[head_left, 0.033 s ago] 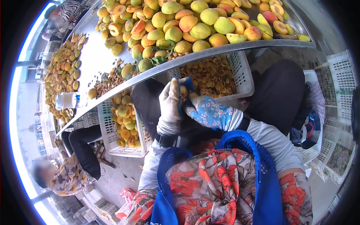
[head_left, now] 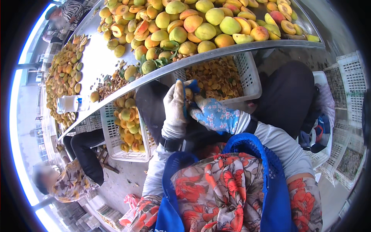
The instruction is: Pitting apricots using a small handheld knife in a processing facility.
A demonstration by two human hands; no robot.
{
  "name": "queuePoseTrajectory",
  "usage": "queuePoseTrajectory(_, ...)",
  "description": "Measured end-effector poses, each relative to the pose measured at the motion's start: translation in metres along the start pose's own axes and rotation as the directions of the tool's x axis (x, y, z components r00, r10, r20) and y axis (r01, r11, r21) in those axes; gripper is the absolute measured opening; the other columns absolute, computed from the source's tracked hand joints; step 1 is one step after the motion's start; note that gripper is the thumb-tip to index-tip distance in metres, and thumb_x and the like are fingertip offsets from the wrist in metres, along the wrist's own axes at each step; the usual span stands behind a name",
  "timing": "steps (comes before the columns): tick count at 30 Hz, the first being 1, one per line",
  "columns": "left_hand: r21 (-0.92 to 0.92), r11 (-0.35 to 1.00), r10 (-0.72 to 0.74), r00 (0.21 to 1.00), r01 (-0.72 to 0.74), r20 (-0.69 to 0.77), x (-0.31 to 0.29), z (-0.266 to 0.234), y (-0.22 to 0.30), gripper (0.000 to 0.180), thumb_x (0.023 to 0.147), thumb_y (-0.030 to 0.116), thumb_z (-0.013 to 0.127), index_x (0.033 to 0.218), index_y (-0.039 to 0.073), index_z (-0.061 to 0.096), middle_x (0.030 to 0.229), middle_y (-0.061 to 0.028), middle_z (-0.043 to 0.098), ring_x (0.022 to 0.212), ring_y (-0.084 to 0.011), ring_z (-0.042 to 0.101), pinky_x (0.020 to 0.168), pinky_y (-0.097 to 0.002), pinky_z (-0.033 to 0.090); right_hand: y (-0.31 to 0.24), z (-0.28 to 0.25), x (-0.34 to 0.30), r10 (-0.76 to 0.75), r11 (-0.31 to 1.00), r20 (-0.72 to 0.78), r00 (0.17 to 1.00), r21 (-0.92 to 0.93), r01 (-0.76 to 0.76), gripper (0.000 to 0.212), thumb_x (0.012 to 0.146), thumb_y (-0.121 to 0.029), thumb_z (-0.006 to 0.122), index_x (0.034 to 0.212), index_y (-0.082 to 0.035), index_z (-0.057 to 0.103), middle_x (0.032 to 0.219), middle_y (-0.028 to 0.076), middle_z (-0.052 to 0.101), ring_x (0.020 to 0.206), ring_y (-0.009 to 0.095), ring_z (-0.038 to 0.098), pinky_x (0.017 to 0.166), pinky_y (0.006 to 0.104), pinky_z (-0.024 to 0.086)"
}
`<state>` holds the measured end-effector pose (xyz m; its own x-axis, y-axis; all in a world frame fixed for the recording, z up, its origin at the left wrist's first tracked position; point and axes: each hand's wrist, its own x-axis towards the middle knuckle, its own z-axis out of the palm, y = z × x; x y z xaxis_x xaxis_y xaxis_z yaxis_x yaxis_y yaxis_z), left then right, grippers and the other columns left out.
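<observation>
In front of my lap, my left hand, in a white knit glove with blue on the finger side, is closed around an apricot. Fingers hide most of that fruit. Right up against it is my right hand, in a blue flower-patterned glove, its fingers curled together. Whatever lies inside the right hand's grip is hidden. Just beyond both hands, under the table edge, stands a white crate holding many split, brownish apricot pieces.
A metal table carries heaped whole and halved apricots, pits and leaves, and a white jar. Another white crate of apricot halves stands left of my knee. Stacked crates are at right. A seated person is at left.
</observation>
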<state>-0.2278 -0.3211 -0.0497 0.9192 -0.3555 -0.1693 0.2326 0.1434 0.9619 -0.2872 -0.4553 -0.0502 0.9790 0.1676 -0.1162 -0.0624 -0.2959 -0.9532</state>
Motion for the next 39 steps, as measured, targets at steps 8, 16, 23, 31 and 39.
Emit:
queuePoseTrajectory(8,0.024,0.994,0.111,0.989,-0.109,-0.093,-0.002,0.004,-0.015,0.037,0.101,0.031,0.053,0.108,-0.004,0.065,0.083,-0.0046,0.065,0.069,-0.0055,0.053,0.062,-0.0181,0.042,-0.004,-0.004,-0.003,0.1,0.992,0.083,0.992,0.068,-0.106,0.023,0.096,-0.022,0.051,0.11,-0.003,0.054,0.066,0.006,0.053,0.051,0.015,0.053,0.046,0.03,0.044)
queuePoseTrajectory(16,-0.033,0.984,0.174,0.981,-0.178,-0.087,-0.001,0.005,-0.012,0.038,0.099,0.032,0.057,0.111,-0.003,0.064,0.093,-0.0082,0.068,0.077,-0.0086,0.06,0.064,-0.0192,0.046,-0.009,-0.01,-0.006,0.284,0.427,0.51,0.812,0.691,-0.584,0.02,0.098,-0.027,0.051,0.106,-0.009,0.05,0.063,0.001,0.049,0.043,0.011,0.045,0.04,0.0247,0.036)
queuePoseTrajectory(23,-0.183,0.982,0.052,0.997,-0.042,0.05,0.01,-0.002,-0.016,0.04,0.097,0.034,0.058,0.108,-0.004,0.062,0.099,-0.0135,0.069,0.081,-0.0163,0.065,0.07,-0.0281,0.053,-0.007,-0.018,-0.008,0.151,0.171,0.613,0.775,0.756,-0.632,0.026,0.099,-0.035,0.05,0.092,-0.011,0.053,0.058,-0.003,0.045,0.04,0.009,0.041,0.038,0.0228,0.032)
queuePoseTrajectory(31,-0.388,0.918,-0.081,0.996,0.086,0.03,0.023,0.014,-0.033,0.041,0.097,0.036,0.057,0.108,-0.003,0.063,0.089,-0.0095,0.068,0.079,-0.0172,0.064,0.067,-0.0266,0.052,0.01,-0.014,-0.006,0.207,0.104,0.53,0.823,0.824,-0.557,0.027,0.1,-0.036,0.048,0.093,-0.01,0.053,0.06,-0.003,0.047,0.041,0.009,0.042,0.038,0.0236,0.033)
queuePoseTrajectory(39,-0.431,0.879,-0.233,0.972,0.203,-0.018,0.036,0.027,-0.049,0.043,0.098,0.037,0.056,0.105,-0.005,0.063,0.082,-0.0097,0.066,0.074,-0.016,0.061,0.063,-0.025,0.049,0.028,-0.012,-0.004,0.253,-0.015,0.44,0.862,0.893,-0.451,0.027,0.1,-0.035,0.049,0.092,-0.009,0.052,0.061,-0.003,0.045,0.041,0.009,0.041,0.039,0.0247,0.036)
